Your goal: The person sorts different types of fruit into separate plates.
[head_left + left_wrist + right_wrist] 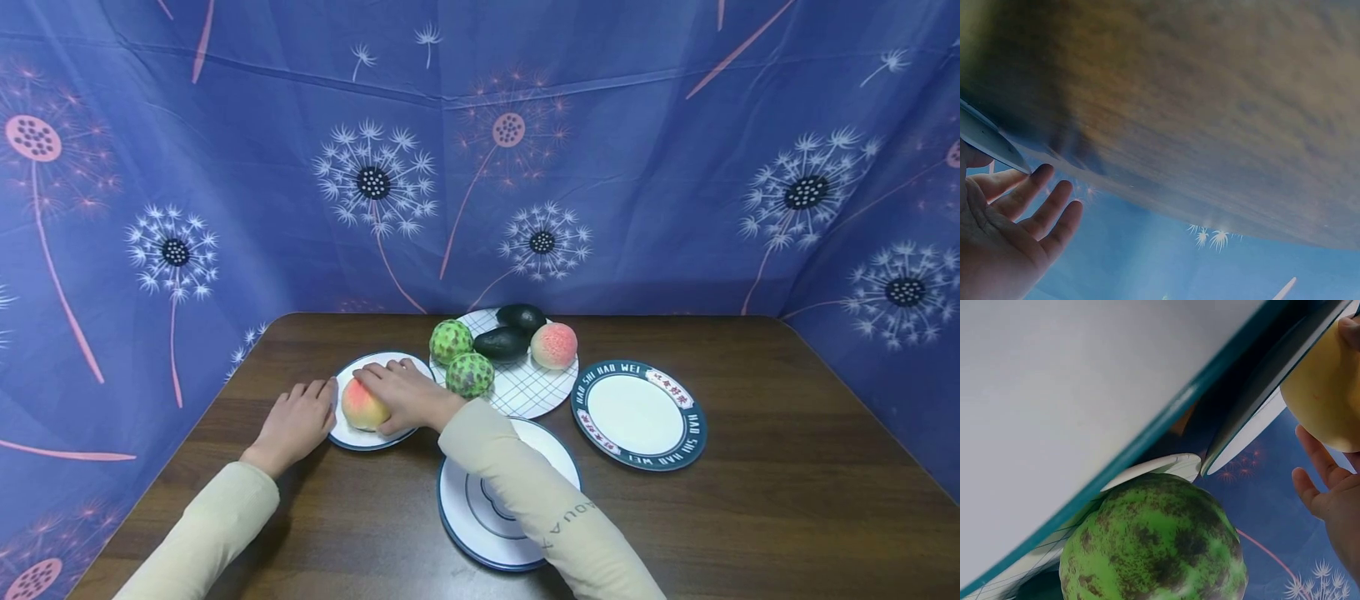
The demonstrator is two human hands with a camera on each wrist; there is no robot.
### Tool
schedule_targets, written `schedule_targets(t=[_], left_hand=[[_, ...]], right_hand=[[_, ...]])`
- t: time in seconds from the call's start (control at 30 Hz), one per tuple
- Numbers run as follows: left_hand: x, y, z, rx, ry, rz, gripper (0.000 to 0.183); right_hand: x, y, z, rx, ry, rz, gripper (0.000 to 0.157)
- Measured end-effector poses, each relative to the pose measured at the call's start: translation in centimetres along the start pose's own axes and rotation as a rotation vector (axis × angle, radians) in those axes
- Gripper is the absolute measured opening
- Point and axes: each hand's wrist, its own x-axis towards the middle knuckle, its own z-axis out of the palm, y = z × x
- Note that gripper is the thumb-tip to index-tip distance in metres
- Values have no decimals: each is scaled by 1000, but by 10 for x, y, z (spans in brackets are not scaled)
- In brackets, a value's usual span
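My right hand (401,392) grips a yellow-red peach (362,407), which sits on a small white plate (360,440) with a blue rim. The fingers lie over the top of the fruit and the thumb is at its near side. In the right wrist view, the yellow side of the peach (1325,394) shows beside the fingers. At the plate's left edge rests my left hand (300,421), its fingers loosely extended. The left wrist view shows this hand (1010,231) with spread fingers against the rim of the plate (991,140).
Behind stands a checked plate (528,392) with two green knobbly fruits (470,375), two dark avocados (502,342) and a pink peach (555,346). Stacked white plates (480,508) lie under my right forearm. A green-rimmed plate (637,417) is at the right.
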Motion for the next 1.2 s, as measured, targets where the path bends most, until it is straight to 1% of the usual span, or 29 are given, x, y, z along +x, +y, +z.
schedule_targets(t=[0.23, 0.5, 0.87, 1.2], left_hand=[[-1, 0, 0, 3, -4, 0, 49], [-2, 0, -1, -6, -9, 0, 49], [-1, 1, -2, -10, -3, 1, 48], [-2, 0, -1, -11, -13, -3, 49]], right_hand=[[2, 0, 2, -4, 27, -14, 87], [4, -1, 5, 14, 29, -9, 86], [3, -5, 2, 5, -23, 45, 93], [0, -5, -2, -19, -43, 70, 96]])
